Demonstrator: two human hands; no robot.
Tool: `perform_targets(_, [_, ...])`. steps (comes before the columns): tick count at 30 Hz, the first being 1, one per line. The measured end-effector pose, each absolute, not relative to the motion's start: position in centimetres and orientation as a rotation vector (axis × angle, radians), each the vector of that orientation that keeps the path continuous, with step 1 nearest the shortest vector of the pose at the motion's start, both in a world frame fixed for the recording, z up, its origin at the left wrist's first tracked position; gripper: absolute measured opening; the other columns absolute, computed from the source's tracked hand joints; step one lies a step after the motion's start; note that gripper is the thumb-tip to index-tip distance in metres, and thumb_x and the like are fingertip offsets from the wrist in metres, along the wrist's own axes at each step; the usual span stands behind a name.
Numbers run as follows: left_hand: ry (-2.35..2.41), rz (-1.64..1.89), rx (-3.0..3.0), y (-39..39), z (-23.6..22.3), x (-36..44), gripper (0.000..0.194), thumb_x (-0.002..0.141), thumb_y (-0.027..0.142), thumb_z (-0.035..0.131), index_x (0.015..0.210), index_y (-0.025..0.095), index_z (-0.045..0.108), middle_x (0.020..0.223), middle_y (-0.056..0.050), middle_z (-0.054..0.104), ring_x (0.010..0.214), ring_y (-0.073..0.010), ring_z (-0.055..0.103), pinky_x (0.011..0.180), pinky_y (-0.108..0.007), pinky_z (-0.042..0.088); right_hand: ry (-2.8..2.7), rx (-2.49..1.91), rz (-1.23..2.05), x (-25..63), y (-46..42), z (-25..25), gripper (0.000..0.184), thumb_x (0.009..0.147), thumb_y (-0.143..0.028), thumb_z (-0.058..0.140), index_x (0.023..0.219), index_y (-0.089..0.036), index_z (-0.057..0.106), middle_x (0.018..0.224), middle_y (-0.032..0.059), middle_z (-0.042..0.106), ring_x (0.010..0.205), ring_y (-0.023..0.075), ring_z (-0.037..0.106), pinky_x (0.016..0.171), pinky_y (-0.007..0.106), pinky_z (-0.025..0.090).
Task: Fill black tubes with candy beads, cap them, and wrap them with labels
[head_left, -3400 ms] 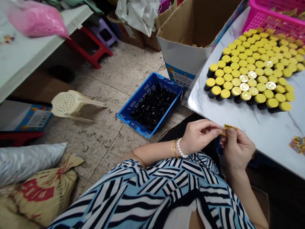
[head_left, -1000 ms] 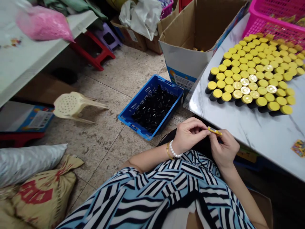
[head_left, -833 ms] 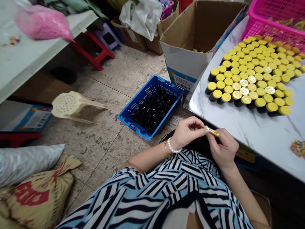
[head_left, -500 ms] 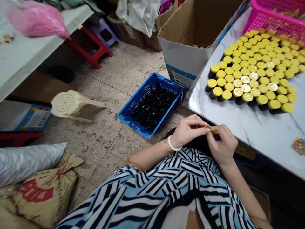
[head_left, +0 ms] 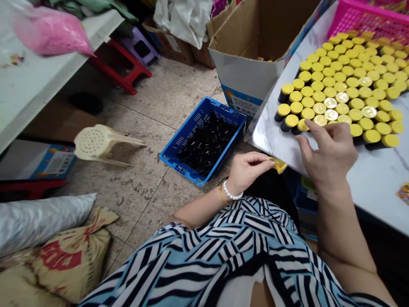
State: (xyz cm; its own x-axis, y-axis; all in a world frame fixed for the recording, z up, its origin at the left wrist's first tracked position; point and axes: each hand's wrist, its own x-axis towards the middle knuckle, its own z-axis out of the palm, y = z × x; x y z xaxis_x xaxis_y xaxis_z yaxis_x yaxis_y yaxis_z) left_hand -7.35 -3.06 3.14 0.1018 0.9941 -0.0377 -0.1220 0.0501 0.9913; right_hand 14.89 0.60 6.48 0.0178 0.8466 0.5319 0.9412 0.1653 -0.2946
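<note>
My left hand point(head_left: 247, 172), wearing a pearl bracelet, pinches a small, shiny yellow packet point(head_left: 277, 165) between thumb and fingertips just off the table corner. Over the table's front edge, my right hand point(head_left: 332, 151) has its thumb and index finger around a black tube with a yellow cap point(head_left: 303, 125), in the front row. That tube stands among many like it, upright and close together in a block of yellow caps point(head_left: 340, 87). The right hand's other fingers are curled and partly hidden.
A pink basket point(head_left: 348, 19) stands behind the tubes on the marbled table point(head_left: 275, 140). A blue crate point(head_left: 169, 160) of small black pieces sits on the floor, beside an open carton point(head_left: 220, 70). Left are a cream stool point(head_left: 91, 143) and sacks point(head_left: 64, 260).
My right hand has left the packet and moved up and right to a tube in the front row. My left hand keeps the packet, with more of it showing.
</note>
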Motion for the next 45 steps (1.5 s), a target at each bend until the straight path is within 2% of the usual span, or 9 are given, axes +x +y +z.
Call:
perform_targets(6, [1.171, 1.291, 1.258, -2.9, 3.0, -7.3, 0.023, 0.075, 0.043, 0.093, 0.076, 0.021, 0.085, 0.072, -0.002, 0.064, 0.069, -0.0115, 0.056, 0.062, -0.025, 0.045, -1.913, -1.760, -0.363, 13.5, 1.8, 5.5, 0.028, 0.091, -0.041, 0.071, 0.112, -0.022, 0.074, 0.115, 0.0114, 0.064, 0.095, 0.0237, 0.056, 0.073, 0.034, 0.045])
perform_targets(12, [1.089, 1.116, 1.074, -2.9, 3.0, -7.1, 0.032, 0.076, 0.047, 0.091, 0.080, 0.016, 0.083, 0.076, -0.005, 0.074, 0.067, -0.0116, 0.062, 0.065, -0.026, 0.051, -1.968, -1.737, -0.317, 12.9, 2.2, 5.2, 0.032, 0.097, -0.035, 0.061, 0.122, -0.016, 0.066, 0.123, 0.0162, 0.065, 0.103, 0.0270, 0.062, 0.077, 0.034, 0.046])
perform_targets(15, [1.061, 0.949, 0.859, -2.7, 3.0, -7.0, 0.041, 0.072, 0.051, 0.093, 0.087, 0.014, 0.082, 0.066, -0.001, 0.070, 0.050, -0.0056, 0.049, 0.048, -0.021, 0.037, -1.983, -1.768, -0.288, 12.8, 2.7, 5.0, 0.047, 0.095, -0.039, 0.065, 0.135, -0.015, 0.062, 0.125, 0.0187, 0.062, 0.108, 0.0310, 0.062, 0.080, 0.038, 0.049])
perform_targets(19, [0.901, 0.756, 0.586, -2.0, 2.7, -7.0, 0.045, 0.066, 0.046, 0.097, 0.086, 0.012, 0.076, 0.063, 0.001, 0.066, 0.046, -0.0035, 0.048, 0.041, -0.017, 0.026, -1.976, -1.687, -0.230, 13.5, 2.2, 5.5, 0.037, 0.091, -0.039, 0.071, 0.118, -0.015, 0.068, 0.119, 0.0181, 0.064, 0.106, 0.0301, 0.063, 0.083, 0.040, 0.052])
perform_targets(22, [0.814, 0.702, 0.433, -1.3, 2.6, -6.9, 0.043, 0.066, 0.040, 0.098, 0.084, 0.011, 0.073, 0.072, -0.003, 0.071, 0.044, -0.0008, 0.046, 0.038, -0.016, 0.020, -1.737, -1.560, 0.043, 14.5, 0.1, 6.2, 0.036, 0.086, -0.042, 0.081, 0.110, -0.018, 0.071, 0.108, 0.0137, 0.069, 0.093, 0.0241, 0.066, 0.082, 0.039, 0.055])
perform_targets(25, [0.792, 0.714, 0.340, -0.9, 2.8, -6.6, 0.042, 0.066, 0.035, 0.099, 0.084, 0.010, 0.071, 0.076, -0.003, 0.072, 0.042, 0.0010, 0.043, 0.037, -0.015, 0.020, -1.225, -1.294, 0.610, 15.1, -3.0, 6.6, 0.040, 0.080, -0.045, 0.087, 0.110, -0.022, 0.074, 0.100, 0.0086, 0.072, 0.083, 0.0202, 0.070, 0.079, 0.037, 0.060])
perform_targets(30, [0.776, 0.713, 0.302, -1.1, 3.8, -5.3, 0.034, 0.074, 0.027, 0.094, 0.088, 0.008, 0.069, 0.075, -0.001, 0.069, 0.042, 0.0017, 0.043, 0.038, -0.013, 0.020, -0.906, -1.055, 1.176, 13.8, -6.1, 6.3, 0.034, 0.081, -0.040, 0.087, 0.106, -0.022, 0.074, 0.111, 0.0076, 0.079, 0.109, 0.0259, 0.076, 0.103, 0.047, 0.062])
perform_targets(39, [0.721, 0.738, 0.289, -1.4, 4.3, -3.9, 0.029, 0.079, 0.026, 0.089, 0.091, 0.008, 0.071, 0.077, -0.002, 0.069, 0.043, 0.0018, 0.042, 0.039, -0.013, 0.018, -0.863, -1.209, 1.010, 13.1, -6.8, 7.0, 0.027, 0.084, -0.029, 0.085, 0.103, -0.020, 0.069, 0.110, 0.0102, 0.081, 0.102, 0.0240, 0.079, 0.092, 0.041, 0.066])
perform_targets(45, [0.644, 0.749, 0.247, -1.4, 4.6, -3.6, 0.029, 0.077, 0.027, 0.091, 0.086, 0.009, 0.070, 0.076, 0.000, 0.067, 0.043, 0.0022, 0.038, 0.039, -0.014, 0.014, -0.811, -1.396, 0.991, 13.3, -7.0, 6.9, 0.031, 0.079, -0.033, 0.090, 0.100, -0.022, 0.069, 0.082, -0.0007, 0.078, 0.066, 0.0126, 0.074, 0.062, 0.021, 0.061])
